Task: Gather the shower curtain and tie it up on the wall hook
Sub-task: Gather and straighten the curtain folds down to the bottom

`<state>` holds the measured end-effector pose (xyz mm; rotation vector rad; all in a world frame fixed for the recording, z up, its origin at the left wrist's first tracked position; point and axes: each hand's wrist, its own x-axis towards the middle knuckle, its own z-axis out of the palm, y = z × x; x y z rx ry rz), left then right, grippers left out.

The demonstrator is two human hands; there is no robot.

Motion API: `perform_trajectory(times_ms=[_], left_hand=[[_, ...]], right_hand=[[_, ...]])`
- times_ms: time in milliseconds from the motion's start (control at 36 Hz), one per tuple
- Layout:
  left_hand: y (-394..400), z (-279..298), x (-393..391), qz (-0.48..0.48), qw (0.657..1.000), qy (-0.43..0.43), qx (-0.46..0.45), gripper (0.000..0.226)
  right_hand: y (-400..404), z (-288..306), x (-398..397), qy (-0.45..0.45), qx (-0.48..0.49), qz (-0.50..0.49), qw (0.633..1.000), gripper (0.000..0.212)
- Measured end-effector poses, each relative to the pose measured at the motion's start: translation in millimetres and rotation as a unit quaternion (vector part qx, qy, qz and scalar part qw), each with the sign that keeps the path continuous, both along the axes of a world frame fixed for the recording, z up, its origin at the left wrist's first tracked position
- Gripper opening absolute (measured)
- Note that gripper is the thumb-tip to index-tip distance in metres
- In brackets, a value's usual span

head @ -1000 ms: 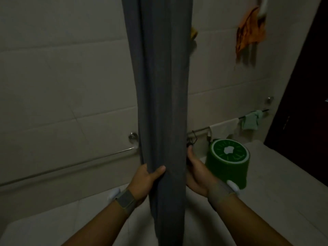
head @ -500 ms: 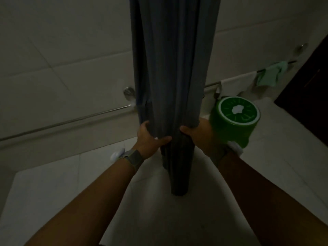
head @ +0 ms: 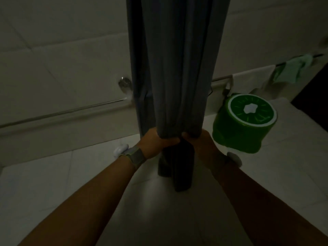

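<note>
Head camera, dim bathroom: both hands clench a gathered grey curtain [head: 175,68] near its lower end, squeezing the folds into one narrow bundle. The left hand [head: 156,143] wraps the cloth from the left with its thumb across the front; the right hand [head: 200,144] closes on it from the right, thumbs nearly meeting. A short tail of cloth hangs below both fists. A green bucket [head: 243,125] sits just right of the right hand
</note>
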<state>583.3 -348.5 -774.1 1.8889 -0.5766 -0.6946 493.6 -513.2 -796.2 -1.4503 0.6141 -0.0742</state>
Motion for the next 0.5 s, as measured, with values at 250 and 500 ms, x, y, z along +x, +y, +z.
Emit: perform_trajectory(times_ms=[250,500], left_hand=[[10.3,-120.2,-37.1,-0.001,0.989,-0.035,0.145,0.03],[27.7,-181.9,-47.9,0.008,0.972,-0.017,0.236,0.029]], right_hand=[[-14.8,-9.8,-2.1,-0.03,-0.051,-0.025,0.998,0.052],[-2.4,-12.9,-22.3,0.004,-0.045,0.067,0.997,0.044]])
